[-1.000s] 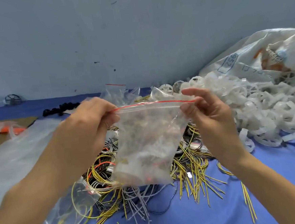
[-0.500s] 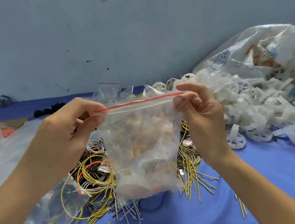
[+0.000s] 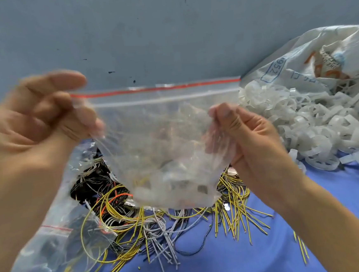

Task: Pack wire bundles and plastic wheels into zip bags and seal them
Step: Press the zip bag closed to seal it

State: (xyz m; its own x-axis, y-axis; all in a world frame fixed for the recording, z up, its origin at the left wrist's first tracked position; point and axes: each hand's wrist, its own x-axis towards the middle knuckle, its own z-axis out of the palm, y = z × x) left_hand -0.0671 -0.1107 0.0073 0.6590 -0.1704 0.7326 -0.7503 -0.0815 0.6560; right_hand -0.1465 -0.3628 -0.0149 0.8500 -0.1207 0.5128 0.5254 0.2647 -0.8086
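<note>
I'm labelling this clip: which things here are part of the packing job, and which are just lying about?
In the job:
zip bag, pinched by left hand and right hand
wires
wheels
second bag, holding wires

Lying about:
sack
cloth

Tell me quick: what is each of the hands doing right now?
Left hand: closed, gripping the top left corner of the clear plastic zip bag with the red stripe.
Right hand: closed, pinching that bag's right side below the zip.
</note>
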